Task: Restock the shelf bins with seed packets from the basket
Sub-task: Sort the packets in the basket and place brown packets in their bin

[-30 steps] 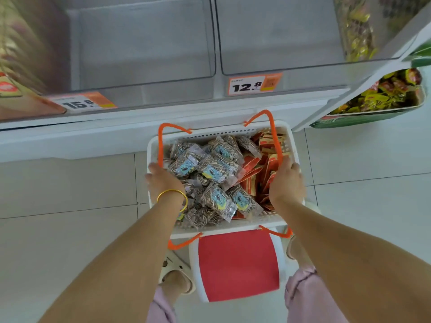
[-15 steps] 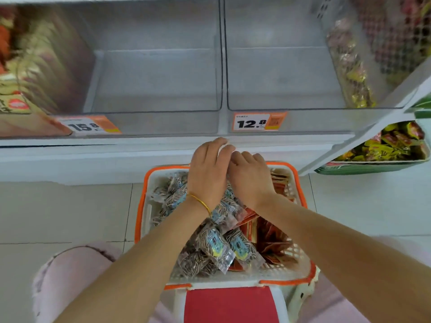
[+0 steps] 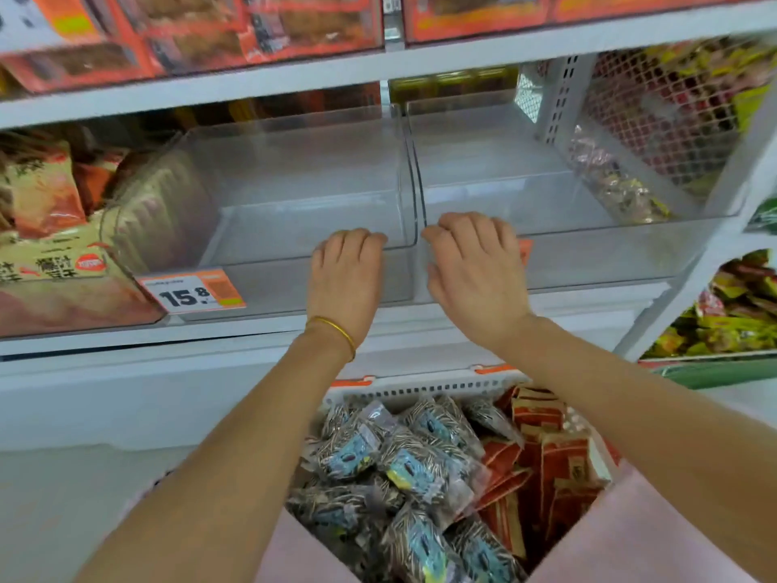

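Note:
Two clear, empty shelf bins stand side by side, the left bin (image 3: 294, 195) and the right bin (image 3: 504, 191). My left hand (image 3: 344, 279), with a gold bangle on the wrist, hooks its fingers over the left bin's front rim. Beside it, my right hand (image 3: 475, 279) curls its fingers over the front rim of the right bin, thumb spread. Below my arms sits the white basket (image 3: 420, 387) with orange handles. It holds several striped seed packets (image 3: 378, 456) with blue labels on its left side and red packets (image 3: 546, 456) on its right side.
A price tag reading 15.8 (image 3: 193, 292) hangs under the left bin. Brown snack bags (image 3: 42, 229) fill the bin further left. A white mesh divider (image 3: 651, 119) stands at the right, with yellow-green snacks (image 3: 736, 313) in a lower tray. Orange boxes (image 3: 210, 31) line the shelf above.
Both hands have left the basket and risen to the front rims of the two empty bins. The view has tilted up, so the shelf fills more of it.

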A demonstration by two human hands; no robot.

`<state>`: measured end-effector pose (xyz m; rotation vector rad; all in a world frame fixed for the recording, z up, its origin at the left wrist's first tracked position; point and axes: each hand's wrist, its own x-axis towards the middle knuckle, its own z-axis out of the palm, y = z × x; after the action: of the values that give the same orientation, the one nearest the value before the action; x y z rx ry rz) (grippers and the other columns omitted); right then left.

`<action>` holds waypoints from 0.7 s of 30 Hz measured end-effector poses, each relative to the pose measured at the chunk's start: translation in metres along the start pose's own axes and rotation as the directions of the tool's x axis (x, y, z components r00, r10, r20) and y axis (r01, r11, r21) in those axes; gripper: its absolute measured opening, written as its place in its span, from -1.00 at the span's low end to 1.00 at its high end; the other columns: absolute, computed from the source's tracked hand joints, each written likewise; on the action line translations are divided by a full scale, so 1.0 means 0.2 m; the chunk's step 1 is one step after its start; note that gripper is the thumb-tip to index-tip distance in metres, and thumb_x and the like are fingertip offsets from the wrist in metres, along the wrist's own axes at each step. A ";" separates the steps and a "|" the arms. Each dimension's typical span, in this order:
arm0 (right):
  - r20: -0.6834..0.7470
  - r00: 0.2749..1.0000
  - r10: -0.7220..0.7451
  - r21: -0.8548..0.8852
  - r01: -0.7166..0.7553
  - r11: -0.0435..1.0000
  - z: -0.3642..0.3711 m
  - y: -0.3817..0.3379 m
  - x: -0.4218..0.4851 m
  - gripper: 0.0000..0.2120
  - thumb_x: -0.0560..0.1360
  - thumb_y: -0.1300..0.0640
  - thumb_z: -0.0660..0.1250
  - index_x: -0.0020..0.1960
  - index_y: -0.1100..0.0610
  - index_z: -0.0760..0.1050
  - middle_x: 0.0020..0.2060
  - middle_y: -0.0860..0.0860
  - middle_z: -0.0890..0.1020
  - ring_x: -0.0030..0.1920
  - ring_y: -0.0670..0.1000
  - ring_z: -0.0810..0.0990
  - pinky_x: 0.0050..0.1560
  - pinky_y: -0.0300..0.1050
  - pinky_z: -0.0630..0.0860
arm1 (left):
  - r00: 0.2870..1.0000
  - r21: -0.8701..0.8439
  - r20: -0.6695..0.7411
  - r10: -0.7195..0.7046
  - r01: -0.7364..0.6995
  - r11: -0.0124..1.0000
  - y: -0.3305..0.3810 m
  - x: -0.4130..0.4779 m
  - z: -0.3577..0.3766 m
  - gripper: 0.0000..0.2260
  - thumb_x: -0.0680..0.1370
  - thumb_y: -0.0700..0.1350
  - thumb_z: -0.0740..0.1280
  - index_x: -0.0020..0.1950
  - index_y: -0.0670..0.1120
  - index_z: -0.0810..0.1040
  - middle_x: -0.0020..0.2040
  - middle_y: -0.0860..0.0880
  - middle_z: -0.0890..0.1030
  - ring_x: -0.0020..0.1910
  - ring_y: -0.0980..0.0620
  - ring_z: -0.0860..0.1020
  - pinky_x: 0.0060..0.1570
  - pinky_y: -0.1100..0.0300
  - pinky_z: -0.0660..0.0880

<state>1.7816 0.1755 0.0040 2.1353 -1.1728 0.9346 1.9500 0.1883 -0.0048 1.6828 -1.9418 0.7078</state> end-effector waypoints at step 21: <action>0.234 0.972 -0.034 0.078 0.016 0.997 0.03 0.13 0.16 -0.73 0.20 0.42 0.49 -0.22 0.18 0.49 -0.39 0.07 0.56 -0.35 0.15 0.54 -0.26 -0.11 0.28 | 0.966 -0.144 0.258 -0.007 0.046 0.989 -0.07 0.12 -0.17 -0.56 0.33 -0.47 0.18 0.10 -0.06 0.46 0.00 -0.05 0.54 0.01 -0.11 0.42 -0.19 0.20 -0.02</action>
<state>1.7733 0.1425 0.0277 2.3674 -1.2361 0.7397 1.9620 0.1905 0.0376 1.7753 -2.0830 0.3369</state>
